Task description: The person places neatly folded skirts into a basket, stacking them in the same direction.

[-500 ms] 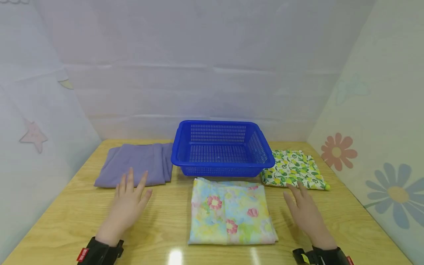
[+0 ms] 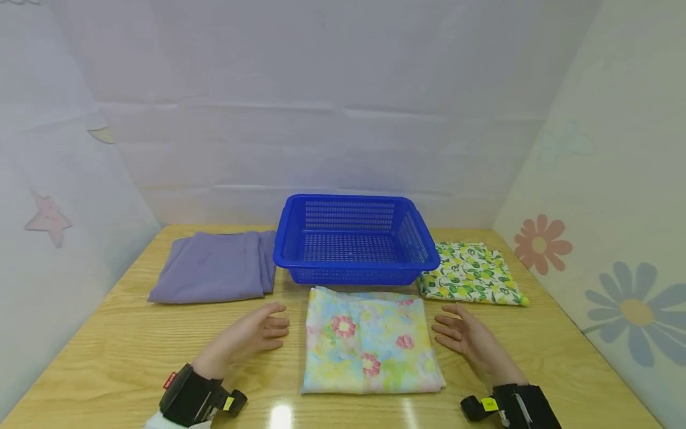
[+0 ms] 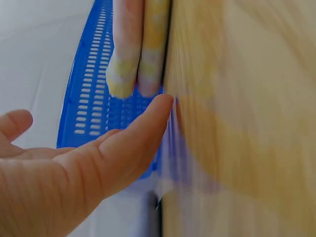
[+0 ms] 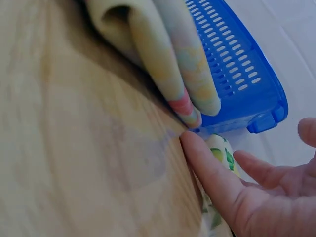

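A folded cloth (image 2: 386, 351) with pink flowers on pastel yellow and blue lies flat at the front middle of the table. To its left is my left hand (image 2: 254, 333), palm turned inward, fingers extended toward the cloth and a gap between them. On the other side my right hand (image 2: 471, 336) faces it the same way, fingertips close to the cloth's right edge. Both hands hold nothing. In the left wrist view the folded layers (image 3: 128, 59) of the cloth stand beyond the fingers; the right wrist view shows its rounded fold (image 4: 163, 64) just past the fingertips.
Behind the flowered cloth stands a blue plastic basket (image 2: 356, 275) with slotted walls and nothing inside. A folded purple cloth (image 2: 214, 268) lies left of it, and a folded lemon-print cloth (image 2: 471, 274) lies right. White sheeting (image 2: 321, 119) rises behind the wooden table (image 2: 107, 357).
Both hands have turned from palms down to palms facing inward. The left hand has moved right, toward the flowered cloth, and the right hand has come slightly left. The cloths and basket stay put.
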Motion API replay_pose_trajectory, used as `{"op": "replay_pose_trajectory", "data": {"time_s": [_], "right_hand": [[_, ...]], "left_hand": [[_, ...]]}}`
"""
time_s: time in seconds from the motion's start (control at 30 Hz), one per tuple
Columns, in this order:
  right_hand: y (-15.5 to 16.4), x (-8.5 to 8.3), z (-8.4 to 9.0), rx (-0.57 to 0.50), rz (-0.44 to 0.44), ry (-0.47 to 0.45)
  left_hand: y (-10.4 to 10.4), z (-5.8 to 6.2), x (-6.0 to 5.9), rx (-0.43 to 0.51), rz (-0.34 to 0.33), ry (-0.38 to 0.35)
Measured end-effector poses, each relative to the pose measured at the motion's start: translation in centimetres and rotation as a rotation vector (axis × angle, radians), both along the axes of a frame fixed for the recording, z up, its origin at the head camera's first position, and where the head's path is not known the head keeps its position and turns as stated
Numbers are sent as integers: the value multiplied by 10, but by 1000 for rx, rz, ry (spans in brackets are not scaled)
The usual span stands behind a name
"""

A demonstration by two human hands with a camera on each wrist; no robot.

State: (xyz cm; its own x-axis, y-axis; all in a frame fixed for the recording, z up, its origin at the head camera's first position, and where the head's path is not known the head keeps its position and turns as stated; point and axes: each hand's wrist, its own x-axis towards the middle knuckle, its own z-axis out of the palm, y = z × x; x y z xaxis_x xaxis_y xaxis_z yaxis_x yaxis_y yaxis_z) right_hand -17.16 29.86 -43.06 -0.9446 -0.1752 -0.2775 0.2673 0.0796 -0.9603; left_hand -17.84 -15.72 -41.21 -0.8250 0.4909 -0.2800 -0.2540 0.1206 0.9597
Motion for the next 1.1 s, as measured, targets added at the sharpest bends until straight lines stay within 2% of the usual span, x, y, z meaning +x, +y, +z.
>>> {"op": "replay_pose_trajectory", "data": {"time_s": [0.17, 0.27, 0.37, 0.5, 0.6, 0.83, 1.0, 1.1], "right_hand": [[-9, -5, -5, 89, 84, 26], [-11, -8, -6, 100, 140, 39], [-11, -10, -10, 2, 186, 35], [-10, -11, -13, -137, 252, 29], [-12, -9, -12, -138, 276, 39], [-21, -7, -10, -101, 300, 6], [-29, -4, -10, -60, 311, -26], [-34, -1, -12, -87, 321, -33]], "left_hand": [[8, -13, -12, 136, -66, -75], [17, -19, -18, 183, -88, -110], [23, -25, -22, 210, -97, -133], [30, -28, -23, 238, -121, -127], [37, -29, -19, 257, -133, -116], [56, -39, -13, 252, -111, -72], [64, -43, -9, 250, -54, -65], [66, -44, -6, 247, -25, -73]]}}
